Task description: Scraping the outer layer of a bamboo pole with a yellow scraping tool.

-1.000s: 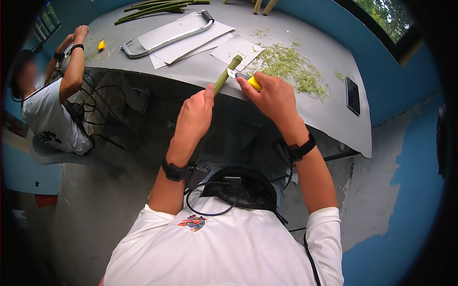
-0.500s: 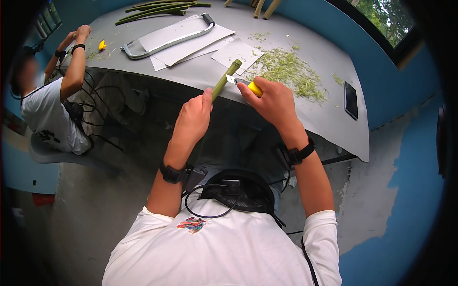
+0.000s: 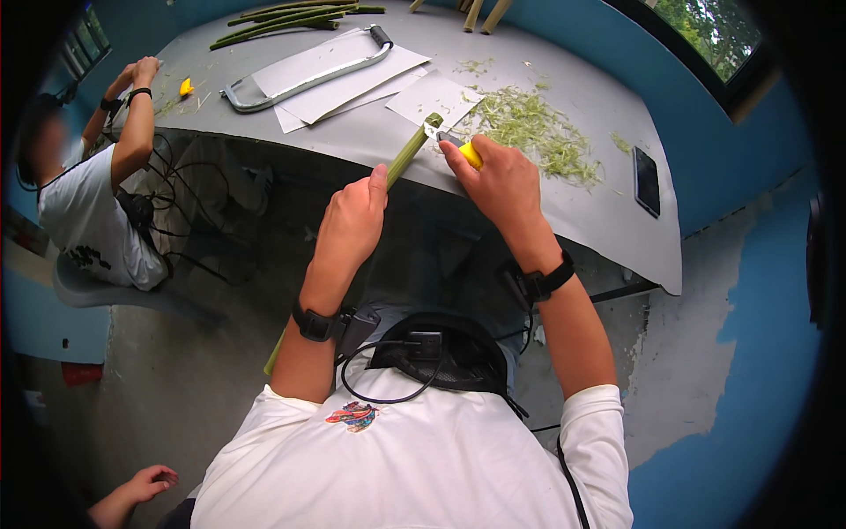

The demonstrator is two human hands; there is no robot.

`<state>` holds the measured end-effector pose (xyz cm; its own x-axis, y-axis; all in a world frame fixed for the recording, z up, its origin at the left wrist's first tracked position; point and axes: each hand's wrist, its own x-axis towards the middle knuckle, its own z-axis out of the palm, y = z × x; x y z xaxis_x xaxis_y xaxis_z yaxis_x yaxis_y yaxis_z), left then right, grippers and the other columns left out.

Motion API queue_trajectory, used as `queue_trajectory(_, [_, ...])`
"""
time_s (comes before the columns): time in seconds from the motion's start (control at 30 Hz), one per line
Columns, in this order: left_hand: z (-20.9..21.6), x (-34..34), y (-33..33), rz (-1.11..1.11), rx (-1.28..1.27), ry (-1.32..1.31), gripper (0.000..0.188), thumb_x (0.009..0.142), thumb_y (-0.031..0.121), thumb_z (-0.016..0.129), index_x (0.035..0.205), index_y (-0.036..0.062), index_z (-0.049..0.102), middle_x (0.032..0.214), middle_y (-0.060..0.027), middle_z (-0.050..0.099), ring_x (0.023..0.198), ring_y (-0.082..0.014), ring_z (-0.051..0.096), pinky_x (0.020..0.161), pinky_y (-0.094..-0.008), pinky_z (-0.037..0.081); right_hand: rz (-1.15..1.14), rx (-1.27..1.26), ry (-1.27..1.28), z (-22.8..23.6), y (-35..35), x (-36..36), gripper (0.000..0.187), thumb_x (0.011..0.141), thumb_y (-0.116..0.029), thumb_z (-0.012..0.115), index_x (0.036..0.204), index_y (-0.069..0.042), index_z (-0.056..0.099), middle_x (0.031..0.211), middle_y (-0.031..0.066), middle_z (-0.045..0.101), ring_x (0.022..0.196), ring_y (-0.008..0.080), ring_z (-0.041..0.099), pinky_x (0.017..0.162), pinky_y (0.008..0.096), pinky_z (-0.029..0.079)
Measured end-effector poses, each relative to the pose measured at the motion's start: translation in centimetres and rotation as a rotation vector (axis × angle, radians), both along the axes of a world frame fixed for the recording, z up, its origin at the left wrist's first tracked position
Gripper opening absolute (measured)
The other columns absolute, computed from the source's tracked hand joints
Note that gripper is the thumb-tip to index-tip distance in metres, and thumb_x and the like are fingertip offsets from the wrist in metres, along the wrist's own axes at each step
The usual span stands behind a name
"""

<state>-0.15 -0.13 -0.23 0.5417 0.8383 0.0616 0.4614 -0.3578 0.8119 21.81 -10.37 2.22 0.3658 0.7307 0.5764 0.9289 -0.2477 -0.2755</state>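
My left hand (image 3: 354, 214) is wrapped round a green bamboo stick (image 3: 408, 158), which slants up and to the right over the table's front edge. The stick's lower end shows beside my left forearm. In my right hand (image 3: 504, 181) is a utility knife (image 3: 468, 153) with a yellow handle. Its blade lies against the stick just below the top end. Beyond the knife, a heap of pale green shavings (image 3: 538, 132) covers part of the grey table (image 3: 590, 212).
A bow saw (image 3: 308, 81) lies on white sheets (image 3: 361, 60). Green stalks (image 3: 282, 19) are at the back left, a phone (image 3: 646, 181) at the right edge. On the left a co-worker (image 3: 97, 203) sits near a yellow object (image 3: 186, 86). Another person's hand (image 3: 145, 483) shows at lower left.
The knife blade has shifted slightly up toward the stick's top end. The stick's lower end now shows by my left forearm. Another person's hand has come in at the lower left.
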Motion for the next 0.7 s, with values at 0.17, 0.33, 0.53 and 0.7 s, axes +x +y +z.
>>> queue_trajectory(0.17, [-1.3,-0.2,1.3,-0.070,-0.193,-0.094,0.077,0.121,0.066,0.038,0.084,0.0029,0.061,0.068,-0.0050,0.056,0.061,-0.0164,0.057,0.061,-0.0360,0.048,-0.029,0.031,0.066,0.2,-0.5,0.0,0.063,0.107,-0.064,0.070,0.079,-0.007,0.068,0.065,0.0168,0.068,0.061,0.0417,0.070,0.056,0.0518,0.053])
queue_trajectory(0.33, [-0.9,-0.3,1.7,-0.106,-0.332,-0.134,0.074,0.120,0.070,0.040,0.083,0.0074,0.059,0.068,0.0028,0.049,0.059,-0.0073,0.047,0.056,-0.0282,0.041,0.056,-0.037,0.049,0.6,-0.8,-0.2,0.063,0.106,-0.064,0.071,0.077,-0.008,0.067,0.064,0.0160,0.067,0.061,0.0411,0.070,0.057,0.0525,0.053])
queue_trajectory(0.53, [-0.6,-0.4,1.7,-0.105,-0.345,-0.132,0.074,0.120,0.070,0.040,0.083,0.0073,0.059,0.069,0.0028,0.050,0.060,-0.0075,0.047,0.057,-0.0280,0.042,0.041,-0.091,0.022,0.7,-0.6,-0.4,0.063,0.106,-0.064,0.072,0.078,-0.007,0.068,0.065,0.0161,0.068,0.063,0.0406,0.071,0.060,0.0517,0.054])
queue_trajectory(0.7, [-1.2,-0.4,1.7,-0.108,-0.307,-0.132,0.075,0.120,0.069,0.041,0.084,0.0056,0.060,0.070,0.0017,0.052,0.060,-0.0084,0.048,0.057,-0.0285,0.043,0.065,-0.100,0.021,0.8,-0.6,-0.4,0.064,0.105,-0.064,0.072,0.078,-0.007,0.068,0.066,0.0167,0.068,0.064,0.0407,0.071,0.060,0.0518,0.054])
